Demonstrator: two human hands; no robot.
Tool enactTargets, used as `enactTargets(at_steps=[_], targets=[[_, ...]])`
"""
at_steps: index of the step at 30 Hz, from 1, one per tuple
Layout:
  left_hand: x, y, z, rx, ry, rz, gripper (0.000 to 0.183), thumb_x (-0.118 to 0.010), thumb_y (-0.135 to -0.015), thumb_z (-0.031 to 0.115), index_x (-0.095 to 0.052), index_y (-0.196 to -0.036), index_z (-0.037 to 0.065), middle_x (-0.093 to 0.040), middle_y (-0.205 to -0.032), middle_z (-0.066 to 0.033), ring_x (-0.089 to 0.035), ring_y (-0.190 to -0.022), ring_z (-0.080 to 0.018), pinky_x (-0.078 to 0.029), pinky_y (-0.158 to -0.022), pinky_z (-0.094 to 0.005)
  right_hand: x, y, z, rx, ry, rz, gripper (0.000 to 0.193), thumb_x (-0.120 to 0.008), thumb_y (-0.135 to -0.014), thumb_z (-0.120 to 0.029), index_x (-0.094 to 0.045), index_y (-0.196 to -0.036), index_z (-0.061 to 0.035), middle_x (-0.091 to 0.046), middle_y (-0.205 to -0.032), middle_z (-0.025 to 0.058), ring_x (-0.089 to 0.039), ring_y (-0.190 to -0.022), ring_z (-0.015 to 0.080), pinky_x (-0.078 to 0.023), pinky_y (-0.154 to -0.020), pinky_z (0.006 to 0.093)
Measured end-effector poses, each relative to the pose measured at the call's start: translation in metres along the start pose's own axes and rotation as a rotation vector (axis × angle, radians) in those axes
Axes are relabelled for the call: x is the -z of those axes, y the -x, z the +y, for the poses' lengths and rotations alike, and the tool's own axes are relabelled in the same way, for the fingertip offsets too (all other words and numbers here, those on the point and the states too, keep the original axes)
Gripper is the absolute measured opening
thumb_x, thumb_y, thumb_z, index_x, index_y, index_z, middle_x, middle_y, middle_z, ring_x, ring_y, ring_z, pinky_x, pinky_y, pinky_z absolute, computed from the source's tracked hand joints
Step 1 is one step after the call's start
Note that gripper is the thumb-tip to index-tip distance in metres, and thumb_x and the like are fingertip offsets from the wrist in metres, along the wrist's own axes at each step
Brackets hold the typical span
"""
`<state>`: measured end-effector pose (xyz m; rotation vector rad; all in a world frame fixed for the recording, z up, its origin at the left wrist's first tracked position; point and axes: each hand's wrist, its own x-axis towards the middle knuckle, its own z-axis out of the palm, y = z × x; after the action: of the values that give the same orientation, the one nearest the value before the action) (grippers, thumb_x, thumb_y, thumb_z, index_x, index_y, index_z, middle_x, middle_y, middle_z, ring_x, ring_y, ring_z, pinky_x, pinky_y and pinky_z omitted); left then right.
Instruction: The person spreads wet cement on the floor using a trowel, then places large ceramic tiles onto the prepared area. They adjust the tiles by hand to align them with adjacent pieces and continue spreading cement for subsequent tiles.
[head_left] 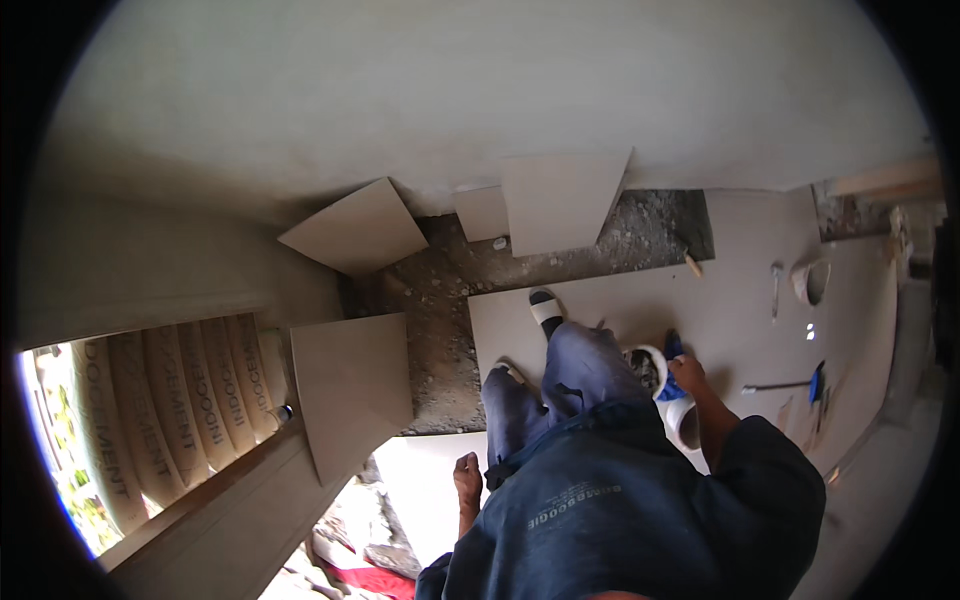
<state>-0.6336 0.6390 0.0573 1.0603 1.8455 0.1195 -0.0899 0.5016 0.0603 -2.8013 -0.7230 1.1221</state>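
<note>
The blue thing (673,344) was at the right hand (687,373), whose fingers were curled; whether they gripped it, I could not tell. Just left of that hand stood a bucket (661,370); just behind it, another pail (684,425). Right of it lay a long tool (780,386). The left hand (467,478) was loosely curled, its hold unclear, with a tile (350,385) ahead and left.

A loose dark navy T-shirt (600,490) with pale lettering (575,505) across it and wide short sleeves (770,465); faded blue-grey trousers (590,368), creased; 2 sandals (546,310) with off-white straps, 1 over a dark sock (550,326); left hand (467,480) and right hand (687,373) bare
</note>
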Motion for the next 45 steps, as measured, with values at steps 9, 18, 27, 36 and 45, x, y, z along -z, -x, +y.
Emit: enactTargets(at_steps=[9,18,27,36,45], targets=[[0.141,-0.003,-0.09,0.067,-0.213,0.033,0.041,-0.05,-0.09,0.029,-0.059,-0.077,-0.009,-0.061,-0.069,-0.0174,-0.056,-0.066,-0.0277,-0.043,-0.063,-0.0425,-0.147,0.121,0.051,-0.003,-0.08,-0.125,0.046,-0.052,-0.085,-0.044,-0.069,-0.087,-0.0021,-0.066,-0.093,0.0231,-0.063,-0.091,0.0394,-0.048,-0.082,0.0469],[0.159,-0.042,-0.059,-0.18,-0.093,0.062,0.041,-0.051,-0.091,0.03,-0.06,-0.088,-0.01,-0.06,-0.072,-0.0178,-0.058,-0.07,-0.0255,-0.045,-0.068,-0.04,-0.136,0.139,0.01,-0.046,-0.421,0.01,0.039,-0.057,-0.083,-0.038,-0.068,-0.094,-0.0024,-0.066,-0.094,0.0229,-0.063,-0.092,0.0386,-0.048,-0.081,0.0439],[0.137,-0.07,0.008,-0.265,-0.241,-0.064,0.047,-0.055,-0.092,0.04,-0.059,-0.097,-0.006,-0.059,-0.083,-0.0122,-0.058,-0.077,-0.0204,-0.049,-0.071,-0.0355,-0.146,0.18,0.045,-0.103,-0.302,-0.046,0.041,-0.055,-0.084,-0.039,-0.068,-0.098,-0.0022,-0.066,-0.1,0.0213,-0.061,-0.097,0.038,-0.048,-0.086,0.0442],[0.104,-0.08,0.073,-0.284,-0.342,-0.117,0.042,-0.053,-0.093,0.036,-0.06,-0.101,-0.005,-0.06,-0.082,-0.0137,-0.058,-0.075,-0.0227,-0.047,-0.069,-0.0383,-0.151,0.186,0.073,-0.341,-0.315,-0.205,0.043,-0.051,-0.088,-0.041,-0.068,-0.099,-0.0037,-0.066,-0.106,0.0177,-0.06,-0.103,0.035,-0.046,-0.091,0.0434],[0.025,-0.076,0.168,-0.357,-0.416,-0.137,0.039,-0.055,-0.09,0.034,-0.064,-0.099,-0.003,-0.065,-0.082,-0.0156,-0.063,-0.077,-0.0257,-0.049,-0.072,-0.0374,-0.104,0.088,0.085,-0.079,-0.371,0.038,0.036,-0.048,-0.089,-0.036,-0.067,-0.091,-0.0056,-0.065,-0.1,0.0186,-0.061,-0.097,0.0355,-0.047,-0.083,0.0437]])
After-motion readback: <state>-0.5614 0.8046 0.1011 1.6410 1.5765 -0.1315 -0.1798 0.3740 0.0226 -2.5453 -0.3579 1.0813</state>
